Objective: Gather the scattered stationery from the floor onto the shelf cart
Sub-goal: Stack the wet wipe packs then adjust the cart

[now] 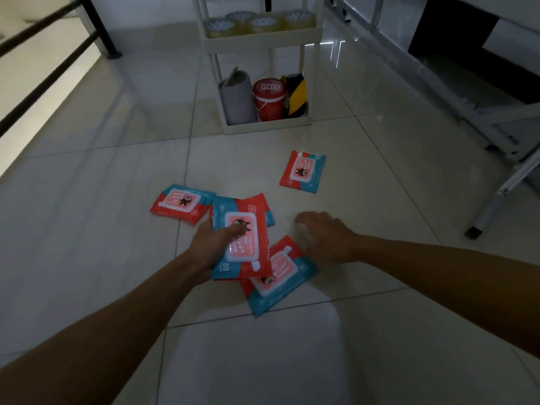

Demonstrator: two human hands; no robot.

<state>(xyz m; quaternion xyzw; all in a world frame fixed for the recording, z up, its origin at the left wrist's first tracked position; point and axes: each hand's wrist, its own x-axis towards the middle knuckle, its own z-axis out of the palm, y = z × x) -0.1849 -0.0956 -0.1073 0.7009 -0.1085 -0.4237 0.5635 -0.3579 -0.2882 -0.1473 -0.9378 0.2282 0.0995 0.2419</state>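
Note:
Several red-and-blue wipe packs lie on the tiled floor. My left hand [214, 244] grips one pack [248, 226] with the thumb on its lid, lifted above the floor. Another pack [277, 276] lies partly under it, close to my right hand [324, 238], which hovers blurred with fingers spread and holds nothing. A third pack [181, 204] lies to the left, and one more pack [302, 172] sits farther off toward the white shelf cart [263, 125].
The cart's bottom tier holds a grey roll [236, 100], a red tub [268, 99] and yellow-black tape [296, 96]; its upper tier holds clear tape rolls [260, 23]. Metal table legs [502, 182] stand at right, a dark railing [43, 71] at left.

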